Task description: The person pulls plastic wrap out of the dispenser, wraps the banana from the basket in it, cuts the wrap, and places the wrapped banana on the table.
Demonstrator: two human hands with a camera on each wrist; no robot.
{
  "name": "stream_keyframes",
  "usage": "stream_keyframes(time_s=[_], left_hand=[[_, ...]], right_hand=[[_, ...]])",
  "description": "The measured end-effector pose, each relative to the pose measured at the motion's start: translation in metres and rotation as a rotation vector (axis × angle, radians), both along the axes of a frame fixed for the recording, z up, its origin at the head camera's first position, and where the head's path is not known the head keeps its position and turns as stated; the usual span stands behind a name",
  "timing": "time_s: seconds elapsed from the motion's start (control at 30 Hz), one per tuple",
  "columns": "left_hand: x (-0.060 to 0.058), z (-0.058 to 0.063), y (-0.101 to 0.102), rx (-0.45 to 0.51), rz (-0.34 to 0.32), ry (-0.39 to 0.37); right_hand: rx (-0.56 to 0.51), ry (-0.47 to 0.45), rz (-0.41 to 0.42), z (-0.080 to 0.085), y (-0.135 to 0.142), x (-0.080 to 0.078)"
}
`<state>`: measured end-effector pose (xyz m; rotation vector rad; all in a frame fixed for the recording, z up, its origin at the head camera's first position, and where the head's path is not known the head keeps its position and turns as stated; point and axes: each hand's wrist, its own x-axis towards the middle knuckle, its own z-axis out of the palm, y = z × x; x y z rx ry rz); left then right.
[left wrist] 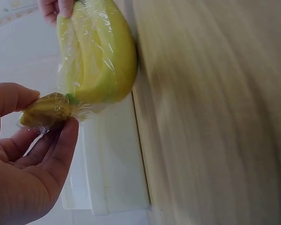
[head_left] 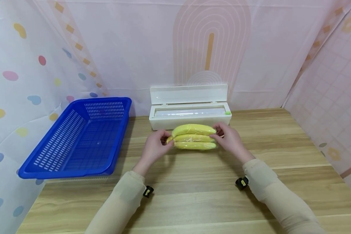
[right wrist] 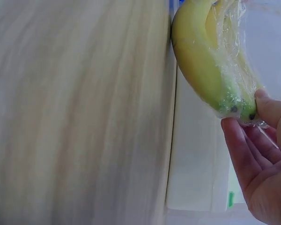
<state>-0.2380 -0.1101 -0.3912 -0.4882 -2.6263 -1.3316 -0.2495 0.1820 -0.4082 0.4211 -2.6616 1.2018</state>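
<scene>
A bunch of bananas point(head_left: 194, 137), covered in clear cling film, is held up between both hands in front of a white cling film box. My left hand point(head_left: 155, 147) pinches the stem end, which shows brownish under the film in the left wrist view point(left wrist: 49, 111). At the other end, my right hand point(head_left: 230, 140) holds the greenish tips between thumb and fingers; dark tip ends point(right wrist: 243, 112) show in the right wrist view. Behind the fruit the cling film box point(head_left: 190, 121) stands with its lid raised and a roll of film point(head_left: 190, 112) inside.
A blue plastic basket point(head_left: 116, 159) with perforated sides stands at the left of the wooden table point(head_left: 193, 201). Patterned cloth point(head_left: 128, 45) hangs behind the table and at both sides. A green slider point(head_left: 227, 113) sits at the box's right end.
</scene>
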Motion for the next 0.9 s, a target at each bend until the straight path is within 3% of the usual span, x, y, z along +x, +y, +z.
stream_keyframes(time_s=[0.37,0.67,0.9], left_hand=[[0.007,-0.002,-0.005,-0.050,-0.092,-0.030],[0.010,-0.008,-0.006,-0.180,-0.116,0.010],[0.009,-0.008,-0.009,-0.233,-0.207,0.021]], right_hand=[[0.032,-0.018,0.145,0.003,0.011,0.008],[0.054,0.003,0.188,0.003,0.010,0.012],[0.036,-0.029,0.229,0.002,0.011,0.016]])
